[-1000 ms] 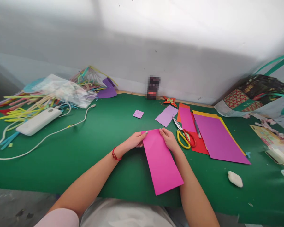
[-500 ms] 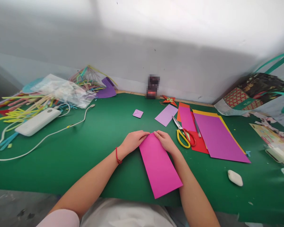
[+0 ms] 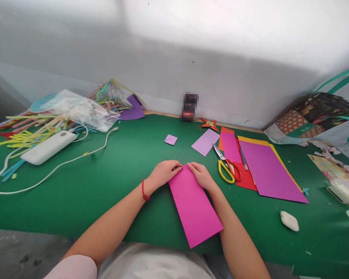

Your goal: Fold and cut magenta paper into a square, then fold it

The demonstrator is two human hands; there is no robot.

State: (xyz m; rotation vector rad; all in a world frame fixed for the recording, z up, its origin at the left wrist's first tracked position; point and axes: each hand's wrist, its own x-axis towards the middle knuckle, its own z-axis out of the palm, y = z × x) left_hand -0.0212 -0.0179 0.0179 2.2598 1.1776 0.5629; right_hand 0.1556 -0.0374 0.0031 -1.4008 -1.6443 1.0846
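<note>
A long magenta paper sheet [image 3: 194, 205] lies on the green table [image 3: 110, 182] in front of me, its near end reaching the table's front edge. My left hand [image 3: 163, 173] pinches the sheet's far left corner, fingers curled. My right hand [image 3: 201, 175] pinches the far right corner, fingers closed on the paper. A red band sits on my left wrist.
Yellow-handled scissors [image 3: 227, 166] and a stack of purple, red and orange sheets [image 3: 267, 170] lie to the right. A small purple folded square [image 3: 170, 139], a lilac sheet [image 3: 205, 142], a white power bank [image 3: 48, 147] with cable, paper strips, a white eraser [image 3: 289, 221] and a bag [image 3: 314, 114] surround them.
The sheet's far end has come down toward me and turned slightly. Both hands drew closer together at its top corners.
</note>
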